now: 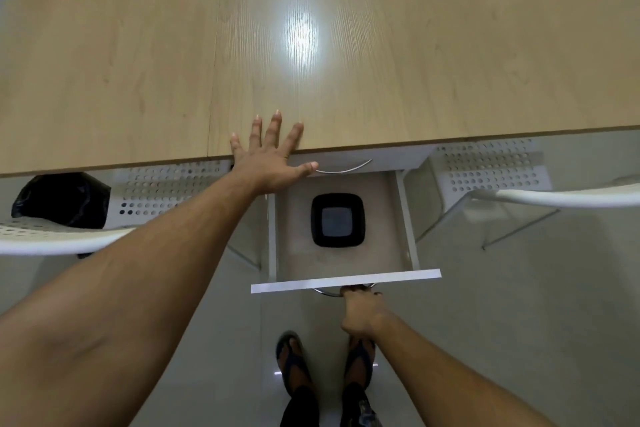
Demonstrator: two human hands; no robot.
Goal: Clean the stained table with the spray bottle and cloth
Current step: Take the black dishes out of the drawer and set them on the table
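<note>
- Table (346,45), the surface to be cleaned: its light wood-grain top fills the upper half of the view, running out ahead of my left fingertips and to both sides of them. A bright light reflection sits on it well beyond those fingertips.
- My left hand (268,156) lies flat on the near edge of the table. Its fingers (275,128) are spread and extended on the wood, holding nothing; the thumb hangs off the edge, pointing toward the curved metal handle (343,168) of a shut drawer just under the tabletop.
- My right hand (360,310) is lower and nearer to me. Its fingers (349,290) are curled tight around the metal handle on the front of a pulled-out white drawer (346,281).
- Inside that drawer, just beyond my right fingers, sits a black square dish (337,220) with a grey centre. It stands apart from the drawer walls.
- White perforated chairs flank the drawer: one (62,239) to the left of my left forearm, one (554,198) to the right of my right fingers.
- A black bag-like object (59,199) rests below the table edge, well left of my left fingers; I cannot tell what it is.
- My feet in sandals (294,362) stand on the pale floor beneath my right wrist.
</note>
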